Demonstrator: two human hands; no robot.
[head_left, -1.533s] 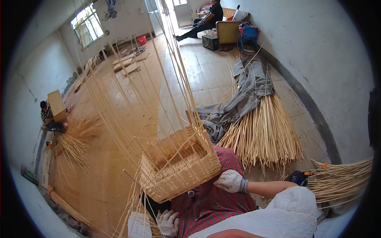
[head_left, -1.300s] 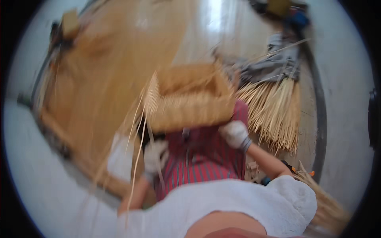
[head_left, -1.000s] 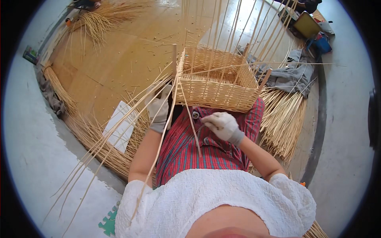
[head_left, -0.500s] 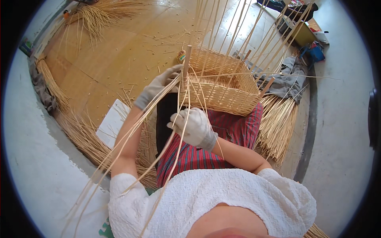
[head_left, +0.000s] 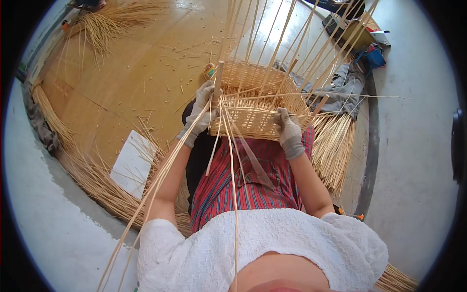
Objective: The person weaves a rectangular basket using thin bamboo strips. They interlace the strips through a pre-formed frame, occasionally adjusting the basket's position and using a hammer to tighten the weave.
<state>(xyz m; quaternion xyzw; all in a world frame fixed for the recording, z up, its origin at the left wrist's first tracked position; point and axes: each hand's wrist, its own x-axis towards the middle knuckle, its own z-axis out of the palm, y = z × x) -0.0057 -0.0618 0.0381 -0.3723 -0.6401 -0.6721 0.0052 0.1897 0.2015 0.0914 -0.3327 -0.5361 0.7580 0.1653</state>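
A partly woven rectangular wicker basket [head_left: 245, 121] rests over my lap, with long upright canes [head_left: 272, 53] rising from its walls. My left hand [head_left: 198, 117], in a pale work glove, is closed round the near-left corner beside a thick wooden corner stake [head_left: 219, 80]. Several long loose strands [head_left: 160, 177] trail from that corner past my left forearm, and others hang down over my lap. At the right part of the near wall, my gloved right hand [head_left: 288, 132] pinches a thin cane strand stretched along the wall from the corner. My fingertips partly cover it.
A thick bundle of cut canes [head_left: 335, 155] lies right of the basket under grey cloth [head_left: 343, 87]. More long canes [head_left: 102, 175] spread on the left near a white board [head_left: 134, 163]. Another bundle [head_left: 107, 24] lies far left. Cane scraps dot the wooden floor [head_left: 126, 78].
My right hand has moved from the strands below the near-left corner rightward to the near wall, drawing a strand along it. My left hand stays at the corner.
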